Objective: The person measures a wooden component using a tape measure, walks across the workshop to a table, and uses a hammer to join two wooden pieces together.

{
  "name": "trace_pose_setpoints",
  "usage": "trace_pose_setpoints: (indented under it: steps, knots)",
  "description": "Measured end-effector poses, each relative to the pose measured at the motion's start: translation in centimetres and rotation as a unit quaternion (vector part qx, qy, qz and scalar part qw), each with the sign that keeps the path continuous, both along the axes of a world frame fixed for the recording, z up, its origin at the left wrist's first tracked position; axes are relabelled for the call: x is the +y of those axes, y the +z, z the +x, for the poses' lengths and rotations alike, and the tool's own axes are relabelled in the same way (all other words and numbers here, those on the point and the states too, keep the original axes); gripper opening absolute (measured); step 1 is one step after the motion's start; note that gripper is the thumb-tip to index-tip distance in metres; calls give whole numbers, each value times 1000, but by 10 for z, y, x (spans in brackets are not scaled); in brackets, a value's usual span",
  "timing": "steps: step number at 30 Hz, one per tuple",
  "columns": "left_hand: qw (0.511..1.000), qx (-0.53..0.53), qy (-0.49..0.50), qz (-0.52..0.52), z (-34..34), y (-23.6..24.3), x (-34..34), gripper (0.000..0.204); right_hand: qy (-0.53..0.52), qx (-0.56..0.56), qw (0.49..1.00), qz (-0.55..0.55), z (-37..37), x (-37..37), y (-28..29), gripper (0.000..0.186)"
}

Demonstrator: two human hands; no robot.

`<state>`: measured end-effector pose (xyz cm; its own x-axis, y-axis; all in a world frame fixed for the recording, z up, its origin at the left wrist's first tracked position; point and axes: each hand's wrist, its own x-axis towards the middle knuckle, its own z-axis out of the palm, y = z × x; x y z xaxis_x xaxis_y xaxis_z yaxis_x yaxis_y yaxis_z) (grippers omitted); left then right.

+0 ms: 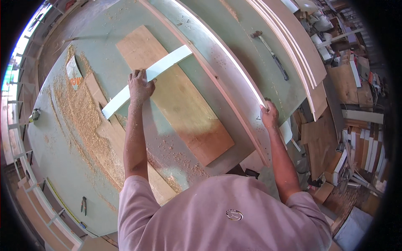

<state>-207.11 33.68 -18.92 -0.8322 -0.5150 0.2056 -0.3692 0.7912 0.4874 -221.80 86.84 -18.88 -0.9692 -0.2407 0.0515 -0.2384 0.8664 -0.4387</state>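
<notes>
Sawdust (86,115) heaped across the left of the pale green surface (50,144). Small green-and-black tool (35,115) by the rim, kind unclear; pliers (84,205) lower down, lying loose. Narrow board (161,186) slanting through the sawdust, partly covered.

Next, left hand (141,85): fingers curled over the white strip (169,62), grasping it near mid-length, apparently to balance it and stop any swivel. White strip set crosswise above the wide plank (184,104), left end by the narrow board, right end at the reddish strip (226,93); contact underneath hard to tell. Reddish strip running lengthwise, just beside the plank.

Farther right, right hand (270,113): fingers clenched round the near end of the long white-edged strip (229,51), probably gripped there as the end closest to the body. Hammer (279,65) beyond, untouched. Stacked panels (303,46) along the right edge, presumably parked there to leave the middle free.
</notes>
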Motion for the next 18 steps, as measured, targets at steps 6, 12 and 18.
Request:
trace_pose_setpoints:
  steps: [6, 12, 18]
  knots:
    - [1000, 16, -13, -8, -6, -2, 1, 54, 12, 25, 999, -42, -2, 5, -12, 32]
    - [1000, -3, -15, -24, -1, 2, -2, 55, 5, 86, 996, -20, -5, -1, -16, 33]
    - [999, -37, -34, -13, -12, -1, 5, 59, -23, 74, 997, -29, -5, 2, -13, 31]
